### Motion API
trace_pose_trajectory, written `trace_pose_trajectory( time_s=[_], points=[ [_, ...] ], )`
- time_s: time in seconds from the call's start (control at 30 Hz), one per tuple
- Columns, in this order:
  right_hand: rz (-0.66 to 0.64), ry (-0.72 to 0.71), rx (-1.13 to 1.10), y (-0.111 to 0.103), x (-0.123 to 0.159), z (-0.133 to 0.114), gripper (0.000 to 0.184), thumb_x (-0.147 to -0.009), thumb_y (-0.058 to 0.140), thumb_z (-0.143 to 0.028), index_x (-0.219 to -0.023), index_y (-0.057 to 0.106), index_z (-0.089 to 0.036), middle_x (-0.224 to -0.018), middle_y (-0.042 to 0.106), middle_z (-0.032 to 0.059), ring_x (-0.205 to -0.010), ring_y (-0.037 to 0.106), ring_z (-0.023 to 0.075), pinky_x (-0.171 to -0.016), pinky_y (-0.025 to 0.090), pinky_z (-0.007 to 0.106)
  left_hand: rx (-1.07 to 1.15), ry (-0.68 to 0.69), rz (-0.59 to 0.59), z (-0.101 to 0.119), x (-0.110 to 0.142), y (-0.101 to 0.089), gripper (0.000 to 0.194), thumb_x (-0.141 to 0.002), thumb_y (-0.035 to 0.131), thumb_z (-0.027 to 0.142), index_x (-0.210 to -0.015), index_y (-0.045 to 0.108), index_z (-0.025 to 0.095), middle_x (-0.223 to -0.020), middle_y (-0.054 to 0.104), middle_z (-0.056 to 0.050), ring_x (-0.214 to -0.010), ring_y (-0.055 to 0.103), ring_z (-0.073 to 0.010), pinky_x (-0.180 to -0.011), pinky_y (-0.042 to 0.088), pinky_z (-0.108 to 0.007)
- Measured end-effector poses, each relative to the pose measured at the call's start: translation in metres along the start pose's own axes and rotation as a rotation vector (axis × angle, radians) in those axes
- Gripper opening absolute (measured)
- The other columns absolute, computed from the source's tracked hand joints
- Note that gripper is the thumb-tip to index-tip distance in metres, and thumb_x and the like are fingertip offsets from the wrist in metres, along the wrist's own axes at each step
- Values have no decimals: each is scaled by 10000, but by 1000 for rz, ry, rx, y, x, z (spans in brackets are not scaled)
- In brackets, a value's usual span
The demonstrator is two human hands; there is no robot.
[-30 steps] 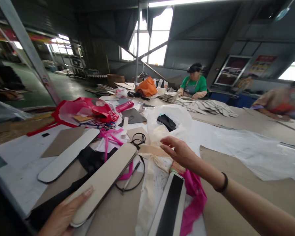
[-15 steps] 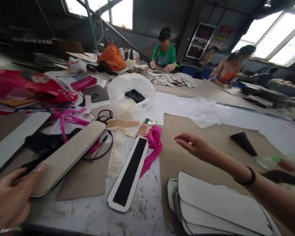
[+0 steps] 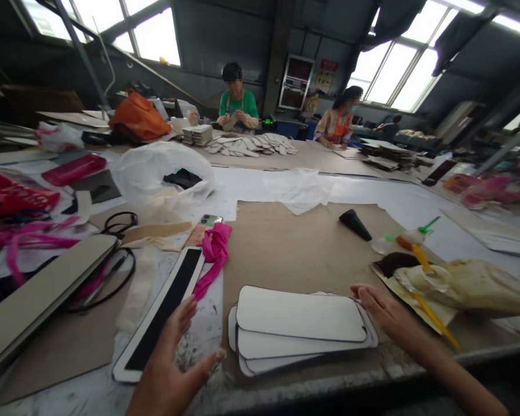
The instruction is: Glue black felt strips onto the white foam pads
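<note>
A stack of white, round-cornered panels (image 3: 301, 315) with dark edges lies near the table's front. My left hand (image 3: 173, 361) is open, thumb and fingers spread, just left of the stack and holding nothing. By the stack's right end is my right hand (image 3: 381, 312), its fingers stretched out; whether they touch the panels I cannot tell. Partly behind my left hand lies a white-bordered panel with a black strip (image 3: 169, 309). Farther left rests a long beige panel (image 3: 52, 294) with rounded ends.
A brown sheet (image 3: 286, 248) lies under the stack. Beyond the black-strip panel are a phone (image 3: 203, 228) and pink cloth (image 3: 216, 248). A black cone (image 3: 355, 224) and a glue-stained container (image 3: 472, 286) with a yellow-handled tool (image 3: 435, 320) are to the right. Two people work across the table.
My left hand has let go of the beige panel and come right, to the stack. My right hand has drawn back to the stack's right end. The view has turned right.
</note>
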State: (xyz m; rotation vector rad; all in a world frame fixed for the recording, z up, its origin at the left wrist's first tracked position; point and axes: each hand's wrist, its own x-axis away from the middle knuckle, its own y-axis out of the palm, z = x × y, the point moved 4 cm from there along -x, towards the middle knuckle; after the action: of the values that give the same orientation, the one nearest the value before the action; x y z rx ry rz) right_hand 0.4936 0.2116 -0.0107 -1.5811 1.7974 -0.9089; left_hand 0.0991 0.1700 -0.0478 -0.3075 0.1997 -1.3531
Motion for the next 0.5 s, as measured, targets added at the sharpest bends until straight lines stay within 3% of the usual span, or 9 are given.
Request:
trace_pose_trajectory(
  time_s=[0.1, 0.2, 0.27, 0.33, 0.4, 0.5],
  points=[
    [-21, 102, -189, 16, 21, 14, 581, -777, 365, -600, -1079, 558, -143, -1088, 628, 138, -1038, 556, 289, -897, 427, 419, 104, 13, -172, 13, -12, 49, 801, -658, 644, 413, -1324, 273, 165, -1383, 364, -152, -1275, 332, -274, -1059, 267, -451],
    [-19, 120, -292, 32, 32, 13, 596, -759, 430, -591, -1161, 499, -156, -1174, 582, 126, -1112, 509, 280, -957, 383, 415, 24, -75, -324, 18, -18, 73, 716, -644, 653, 381, -1251, 391, 107, -1276, 493, -170, -1190, 446, -289, -1042, 304, -451],
    [10, 133, -341, 39, 35, 13, 562, -754, 465, -574, -1151, 496, -176, -1175, 581, 111, -1124, 502, 273, -965, 380, 402, -28, -100, -315, 18, -15, 76, 649, -634, 659, 408, -1174, 465, 105, -1194, 558, -154, -1143, 489, -300, -1036, 315, -454],
    [30, 131, -379, 42, 36, 14, 531, -754, 482, -558, -1133, 497, -187, -1166, 584, 100, -1116, 509, 268, -957, 390, 390, 13, -54, -226, 18, -8, 74, 658, -643, 648, 433, -1191, 438, 135, -1241, 524, -134, -1195, 443, -283, -1055, 290, -425],
    [34, 114, -404, 44, 36, 16, 522, -755, 494, -539, -1140, 488, -188, -1172, 576, 98, -1107, 513, 263, -957, 388, 393, 30, 30, -165, 17, 1, 69, 692, -679, 618, 430, -1268, 350, 187, -1349, 421, -109, -1263, 358, -258, -1074, 249, -411],
    [33, 96, -439, 45, 35, 16, 502, -750, 514, -510, -1132, 493, -186, -1158, 582, 100, -1088, 523, 264, -952, 389, 407, -215, 238, -212, 20, 12, 64, 831, -652, 661, 371, -1354, 228, 271, -1432, 303, -73, -1308, 267, -283, -1084, 203, -450]
  ],
)
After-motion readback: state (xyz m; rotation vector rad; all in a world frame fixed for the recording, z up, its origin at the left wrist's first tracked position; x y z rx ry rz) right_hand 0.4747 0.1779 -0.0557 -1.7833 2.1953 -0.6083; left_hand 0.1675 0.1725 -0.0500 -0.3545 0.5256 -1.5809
